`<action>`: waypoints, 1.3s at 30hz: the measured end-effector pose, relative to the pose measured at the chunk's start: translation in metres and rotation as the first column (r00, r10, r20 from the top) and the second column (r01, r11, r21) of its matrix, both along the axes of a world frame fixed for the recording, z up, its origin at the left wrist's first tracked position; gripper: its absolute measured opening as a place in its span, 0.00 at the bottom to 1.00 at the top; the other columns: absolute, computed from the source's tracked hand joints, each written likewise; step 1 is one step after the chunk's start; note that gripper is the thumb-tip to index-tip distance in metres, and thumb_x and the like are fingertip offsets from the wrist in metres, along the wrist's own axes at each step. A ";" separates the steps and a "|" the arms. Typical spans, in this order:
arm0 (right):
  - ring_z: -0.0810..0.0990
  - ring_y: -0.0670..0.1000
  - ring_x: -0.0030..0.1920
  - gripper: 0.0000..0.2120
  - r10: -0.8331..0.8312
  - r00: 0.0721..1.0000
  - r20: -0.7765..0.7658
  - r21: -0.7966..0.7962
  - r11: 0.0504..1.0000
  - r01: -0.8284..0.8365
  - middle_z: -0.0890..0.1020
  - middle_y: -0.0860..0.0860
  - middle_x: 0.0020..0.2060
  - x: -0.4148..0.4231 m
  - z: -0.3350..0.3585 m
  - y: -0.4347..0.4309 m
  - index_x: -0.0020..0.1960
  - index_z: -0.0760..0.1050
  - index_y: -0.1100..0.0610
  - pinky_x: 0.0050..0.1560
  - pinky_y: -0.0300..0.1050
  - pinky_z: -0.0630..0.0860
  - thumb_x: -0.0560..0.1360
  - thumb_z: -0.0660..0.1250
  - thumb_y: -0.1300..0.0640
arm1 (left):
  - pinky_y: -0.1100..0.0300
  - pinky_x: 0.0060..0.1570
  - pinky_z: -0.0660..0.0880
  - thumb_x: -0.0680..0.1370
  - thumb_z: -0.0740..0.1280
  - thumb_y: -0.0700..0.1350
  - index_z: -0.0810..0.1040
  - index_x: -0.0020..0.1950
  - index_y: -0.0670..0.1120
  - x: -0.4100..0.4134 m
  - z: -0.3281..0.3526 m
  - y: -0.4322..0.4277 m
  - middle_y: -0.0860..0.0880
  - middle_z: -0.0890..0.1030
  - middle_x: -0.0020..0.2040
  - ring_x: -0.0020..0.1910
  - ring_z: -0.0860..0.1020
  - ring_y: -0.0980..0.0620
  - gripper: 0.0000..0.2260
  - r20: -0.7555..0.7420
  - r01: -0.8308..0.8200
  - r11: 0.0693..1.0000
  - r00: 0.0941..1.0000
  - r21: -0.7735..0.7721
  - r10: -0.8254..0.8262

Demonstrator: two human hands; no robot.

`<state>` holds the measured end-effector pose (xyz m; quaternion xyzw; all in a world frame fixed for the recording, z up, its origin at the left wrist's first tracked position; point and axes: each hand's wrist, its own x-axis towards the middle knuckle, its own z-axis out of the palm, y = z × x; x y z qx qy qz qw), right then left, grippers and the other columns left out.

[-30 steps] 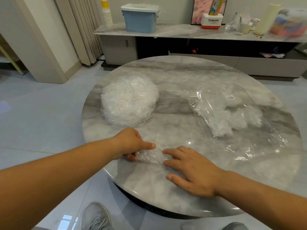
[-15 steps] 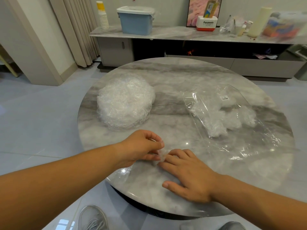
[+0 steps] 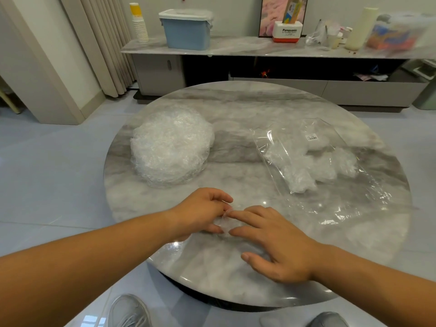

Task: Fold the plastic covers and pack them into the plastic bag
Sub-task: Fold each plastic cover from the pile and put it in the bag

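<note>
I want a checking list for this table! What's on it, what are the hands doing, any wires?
Surface: round marble table, glossy.
Job's things: pile of covers at left; bag at right with folded covers inside; one small cover between the hands.
Clutter: nothing seen.
Hands: left hand pinches the small cover; right hand presses it with straight fingers.
Cables: nothing seen.
Surroundings: sideboard with blue box and cups; curtain.

The marble table (image 3: pixel 247 107) holds a cover stack (image 3: pixel 171 146), plastic bag (image 3: pixel 330 173), folded cover (image 3: pixel 227 224).
</note>
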<state>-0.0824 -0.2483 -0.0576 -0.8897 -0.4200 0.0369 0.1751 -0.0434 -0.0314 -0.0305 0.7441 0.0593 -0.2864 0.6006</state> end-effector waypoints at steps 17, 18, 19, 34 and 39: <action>0.68 0.45 0.63 0.23 -0.086 0.996 0.003 -0.084 0.993 0.086 0.75 0.41 0.62 -0.006 0.001 -0.004 0.69 0.71 0.49 0.64 0.46 0.67 0.81 0.56 0.37 | 0.50 0.50 0.84 0.81 0.63 0.34 0.77 0.65 0.46 0.000 0.007 0.000 0.45 0.81 0.59 0.58 0.81 0.51 0.14 -0.021 0.029 0.999 0.999 -0.018 -0.029; 0.67 0.44 0.64 0.24 -0.083 0.997 0.004 -0.090 0.992 0.083 0.75 0.41 0.62 -0.007 0.000 -0.006 0.70 0.71 0.49 0.65 0.45 0.66 0.81 0.56 0.37 | 0.50 0.49 0.84 0.80 0.65 0.34 0.77 0.63 0.45 0.000 0.006 0.001 0.44 0.81 0.57 0.56 0.82 0.51 0.13 0.004 0.018 1.000 1.000 0.007 -0.018; 0.67 0.44 0.65 0.25 -0.078 0.997 0.005 -0.098 0.992 0.078 0.74 0.41 0.64 -0.008 0.000 -0.008 0.71 0.70 0.49 0.67 0.45 0.64 0.81 0.55 0.37 | 0.50 0.48 0.84 0.79 0.68 0.34 0.78 0.60 0.45 0.001 0.003 0.002 0.43 0.81 0.55 0.52 0.83 0.50 0.12 0.039 -0.001 0.999 0.999 0.036 -0.001; 0.55 0.39 0.78 0.24 -0.057 0.971 -0.231 0.073 0.994 0.076 0.74 0.37 0.70 -0.012 -0.001 -0.007 0.69 0.76 0.46 0.80 0.48 0.50 0.80 0.56 0.37 | 0.63 0.40 0.71 0.70 0.78 0.59 0.80 0.51 0.49 0.014 -0.014 0.002 0.56 0.76 0.40 0.40 0.76 0.57 0.19 0.187 0.159 0.743 0.914 0.651 -0.359; 0.59 0.37 0.75 0.21 -0.290 0.903 -0.317 0.192 0.913 0.360 0.65 0.37 0.73 -0.007 0.005 -0.003 0.60 0.77 0.41 0.74 0.44 0.62 0.76 0.57 0.32 | 0.61 0.38 0.72 0.69 0.78 0.60 0.81 0.47 0.46 0.015 -0.021 0.007 0.54 0.76 0.36 0.36 0.75 0.55 0.19 0.176 0.169 0.752 0.918 0.637 -0.355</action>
